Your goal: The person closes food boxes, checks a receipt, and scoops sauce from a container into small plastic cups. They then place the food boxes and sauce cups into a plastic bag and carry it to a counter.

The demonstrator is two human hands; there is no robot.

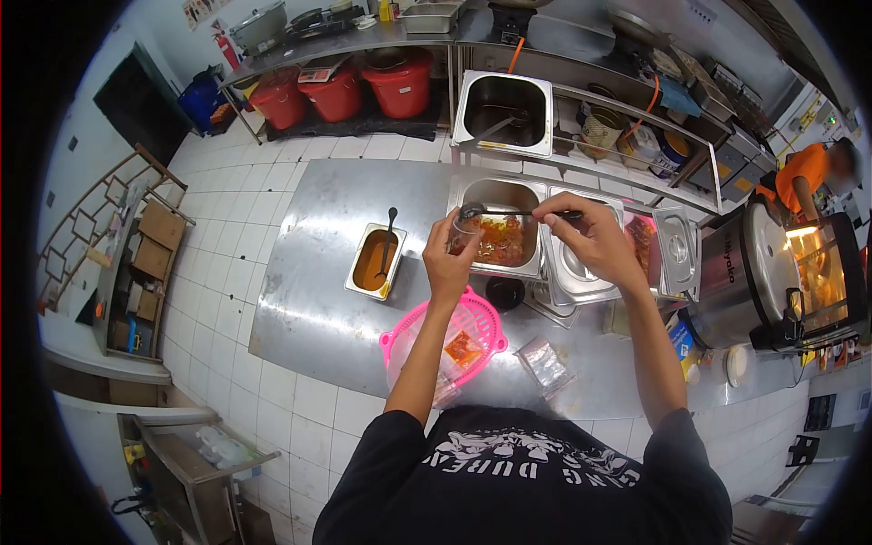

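My left hand holds a small clear cup at the left edge of a steel pan of oily red-orange food. My right hand grips the handle of a black spoon, whose bowl is at the cup's mouth. To the left, a smaller pan holds orange-brown sauce and a black ladle. Below my left hand is a pink basket with a bag of red-orange food in it. What is inside the cup is too small to tell.
Clear plastic bags lie right of the basket. Lidded steel pans stand right of the food pan, then a large rice cooker. A dark pan sits beyond. A person in orange is at the far right.
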